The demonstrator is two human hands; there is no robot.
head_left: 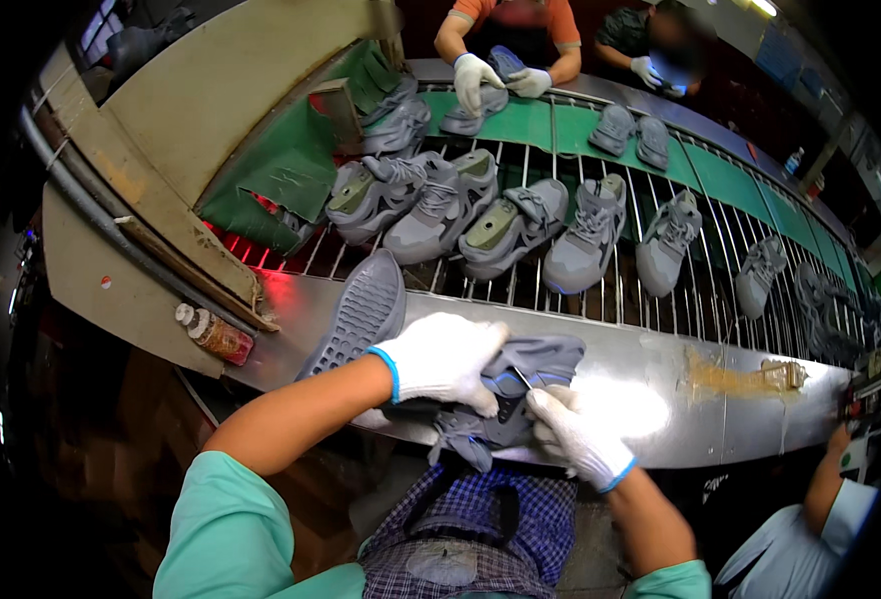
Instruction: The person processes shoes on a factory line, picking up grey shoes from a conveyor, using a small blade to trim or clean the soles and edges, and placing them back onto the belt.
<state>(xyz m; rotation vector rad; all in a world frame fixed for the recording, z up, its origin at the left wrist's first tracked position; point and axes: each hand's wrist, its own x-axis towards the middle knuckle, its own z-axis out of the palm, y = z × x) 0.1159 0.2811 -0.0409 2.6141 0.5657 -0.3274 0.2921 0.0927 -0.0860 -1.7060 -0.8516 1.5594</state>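
A grey shoe (512, 427) is gripped by the left hand (447, 361) at the metal ledge (650, 364); a thin tool (522, 378) is pinched in the right hand (575, 429). Print on the stained bottle (223, 341) seems too blurred to be read. Beyond, more shoes (585, 245) are borne by a barred rack (715, 299).

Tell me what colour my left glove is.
The left glove is white with a blue cuff edge, clearest in the head view.

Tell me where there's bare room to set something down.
The metal ledge is bare between the right hand and the brownish patch. The green strip has room between the shoe at the co-worker's gloves and the grey pair. Crowded: the left of the wire rack, packed with shoes.
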